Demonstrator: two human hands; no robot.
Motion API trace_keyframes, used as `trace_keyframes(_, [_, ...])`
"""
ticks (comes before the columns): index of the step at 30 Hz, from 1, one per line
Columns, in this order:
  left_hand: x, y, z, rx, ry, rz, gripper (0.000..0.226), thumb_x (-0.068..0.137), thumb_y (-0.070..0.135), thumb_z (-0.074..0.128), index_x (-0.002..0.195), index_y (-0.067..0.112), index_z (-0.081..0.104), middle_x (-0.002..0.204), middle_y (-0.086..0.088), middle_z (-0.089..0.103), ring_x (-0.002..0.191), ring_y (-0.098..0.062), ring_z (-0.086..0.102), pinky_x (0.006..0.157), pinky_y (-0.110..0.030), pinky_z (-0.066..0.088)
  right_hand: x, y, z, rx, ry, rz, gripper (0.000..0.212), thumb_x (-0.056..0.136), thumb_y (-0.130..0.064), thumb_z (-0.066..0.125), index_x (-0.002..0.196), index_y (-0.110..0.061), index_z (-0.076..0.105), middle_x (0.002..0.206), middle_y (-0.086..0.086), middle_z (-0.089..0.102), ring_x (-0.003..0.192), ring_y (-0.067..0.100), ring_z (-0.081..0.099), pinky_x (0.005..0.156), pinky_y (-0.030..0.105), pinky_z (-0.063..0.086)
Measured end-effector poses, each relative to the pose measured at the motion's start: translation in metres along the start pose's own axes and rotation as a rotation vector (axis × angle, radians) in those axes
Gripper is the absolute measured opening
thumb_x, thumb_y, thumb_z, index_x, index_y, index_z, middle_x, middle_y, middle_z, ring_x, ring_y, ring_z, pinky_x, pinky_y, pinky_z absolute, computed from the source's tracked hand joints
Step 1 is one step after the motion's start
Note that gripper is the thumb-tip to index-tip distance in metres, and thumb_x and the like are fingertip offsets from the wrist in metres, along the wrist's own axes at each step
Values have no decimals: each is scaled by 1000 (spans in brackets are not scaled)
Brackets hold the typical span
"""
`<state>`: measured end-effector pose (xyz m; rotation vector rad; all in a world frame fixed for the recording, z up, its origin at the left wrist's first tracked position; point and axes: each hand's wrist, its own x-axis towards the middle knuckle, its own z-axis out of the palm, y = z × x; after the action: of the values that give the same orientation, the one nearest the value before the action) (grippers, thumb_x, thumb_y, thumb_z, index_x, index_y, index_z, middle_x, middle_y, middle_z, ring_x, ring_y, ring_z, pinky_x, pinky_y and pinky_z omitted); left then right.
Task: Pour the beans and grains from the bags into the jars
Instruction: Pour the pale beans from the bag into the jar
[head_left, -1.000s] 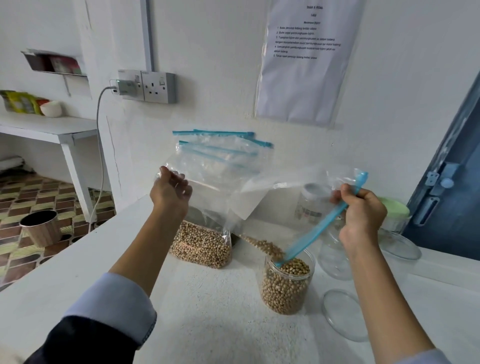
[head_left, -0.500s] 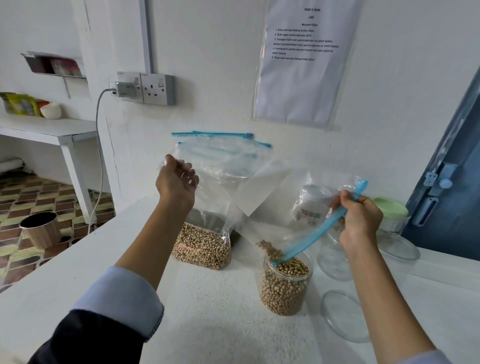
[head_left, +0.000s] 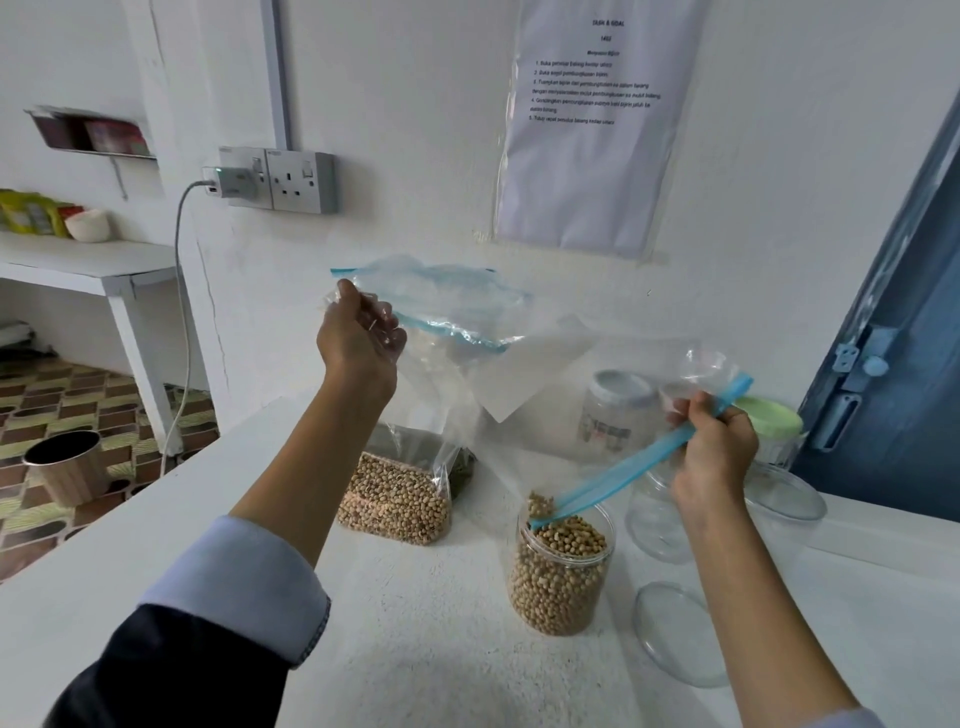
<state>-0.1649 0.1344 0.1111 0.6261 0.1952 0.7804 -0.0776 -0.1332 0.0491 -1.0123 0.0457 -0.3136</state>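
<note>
Over jar (head_left: 563, 577), hands (head_left: 358, 340) (head_left: 714, 454) gripping bag (head_left: 519, 374)

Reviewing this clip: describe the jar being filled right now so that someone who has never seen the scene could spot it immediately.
Start at the white counter beneath the paper notice on the wall. Between the person's forearms stands a clear jar, lidless, nearly full of tan beans, with the blue zip edge of the bag dipping into its mouth. The other clear jars to its right are empty.
</note>
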Motion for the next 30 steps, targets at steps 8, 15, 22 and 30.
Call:
trace_keyframes(8, [-3, -4, 6, 3, -33, -11, 40, 101, 33, 43, 65, 15, 46, 47, 4, 48, 42, -9, 42, 44, -18, 33, 6, 8, -7, 11, -24, 58, 25, 96, 1, 48, 80, -18, 52, 77, -2, 57, 66, 8, 53, 73, 26, 46])
trace_keyframes(15, [-5, -6, 14, -39, 0, -9, 40, 100, 31, 45, 63, 15, 46, 45, 3, 47, 42, -10, 42, 45, -19, 32, 8, 2, -8, -2, -22, 12, 29, 93, 7, 48, 80, -19, 50, 76, -2, 57, 66, 7, 53, 75, 23, 46])
trace_keyframes(22, [-4, -6, 17, -55, 17, -14, 40, 99, 32, 48, 64, 13, 46, 44, 3, 48, 43, -10, 42, 44, -17, 35, 2, 0, -9, -74, -50, -38, 25, 94, 2, 52, 80, -19, 52, 77, -2, 58, 64, 6, 52, 67, 18, 45])
trace_keyframes(30, [-3, -8, 19, -58, 13, -24, 40, 98, 31, 49, 63, 13, 47, 48, 1, 46, 46, -11, 43, 44, -16, 36, 4, 2, -12, -80, 7, -51, 24, 93, 0, 54, 80, -20, 53, 77, -3, 59, 62, 4, 53, 65, 17, 44])
